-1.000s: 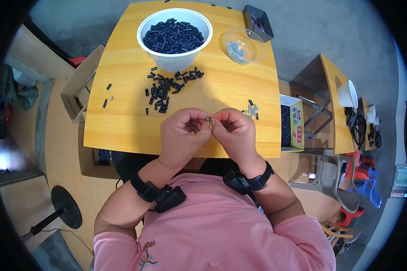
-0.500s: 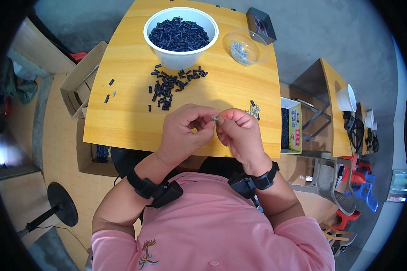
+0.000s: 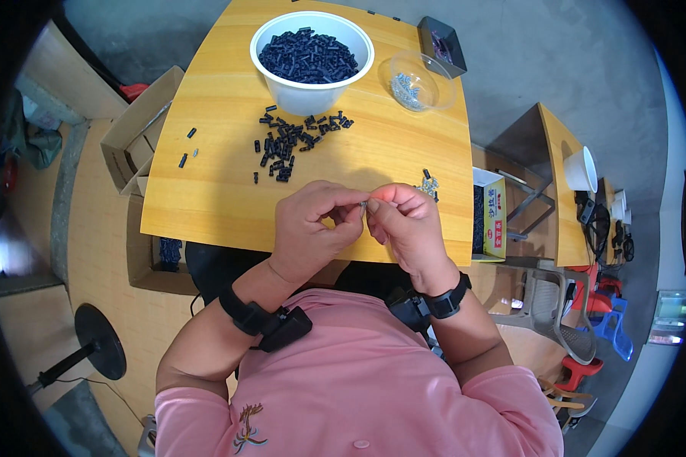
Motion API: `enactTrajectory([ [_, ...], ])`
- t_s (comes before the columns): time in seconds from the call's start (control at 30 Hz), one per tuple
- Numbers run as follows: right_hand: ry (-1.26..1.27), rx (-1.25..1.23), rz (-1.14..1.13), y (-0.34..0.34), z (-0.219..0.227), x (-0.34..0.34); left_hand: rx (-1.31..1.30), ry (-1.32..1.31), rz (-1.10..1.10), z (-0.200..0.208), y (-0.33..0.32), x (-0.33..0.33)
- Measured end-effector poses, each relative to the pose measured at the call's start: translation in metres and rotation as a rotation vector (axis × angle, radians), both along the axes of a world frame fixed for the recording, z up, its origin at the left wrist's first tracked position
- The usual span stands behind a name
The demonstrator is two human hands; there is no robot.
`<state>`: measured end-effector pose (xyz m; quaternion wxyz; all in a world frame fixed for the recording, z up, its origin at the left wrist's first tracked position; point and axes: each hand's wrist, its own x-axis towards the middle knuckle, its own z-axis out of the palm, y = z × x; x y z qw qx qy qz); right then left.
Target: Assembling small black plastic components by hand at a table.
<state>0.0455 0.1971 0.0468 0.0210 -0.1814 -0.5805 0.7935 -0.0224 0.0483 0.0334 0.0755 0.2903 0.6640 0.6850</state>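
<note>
Over the near edge of the wooden table, my left hand [image 3: 312, 225] and my right hand [image 3: 410, 228] meet with thumbs and forefingers pinched together. Between the fingertips shows a sliver of a small silvery metal piece [image 3: 364, 205]; its exact shape is mostly covered. Both hands seem to touch it. Just beyond my right hand lies a little heap of silvery metal pieces [image 3: 428, 183] with a few black ones among it. Past my left hand spreads a loose pile of short black tubular parts [image 3: 283, 145].
A white tub [image 3: 312, 95] full of black parts stands at the back of the table [image 3: 206, 206]. To its right are a clear round bowl [image 3: 434, 95] holding silvery pieces and a dark tray [image 3: 453, 61]. Cardboard boxes [image 3: 141, 282] flank the table, left and right.
The view has shifted slightly. My hands stay together at the same place, with small shifts of the fingers around the metal piece.
</note>
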Motion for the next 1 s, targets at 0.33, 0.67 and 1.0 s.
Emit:
enactTrajectory([
  [0.33,0.188,0.411,-0.013,-0.008,0.004,0.006,0.014,0.268,0.069,-0.002,-0.003,-0.002],
  [0.67,0.077,0.026,0.029,0.001,0.001,0.01,-0.006,0.26,0.011,-0.001,-0.001,0.0],
  [1.0,-0.051,-0.348,0.193,0.016,0.009,0.013,-0.037,0.485,-0.031,0.01,-0.006,-0.001],
])
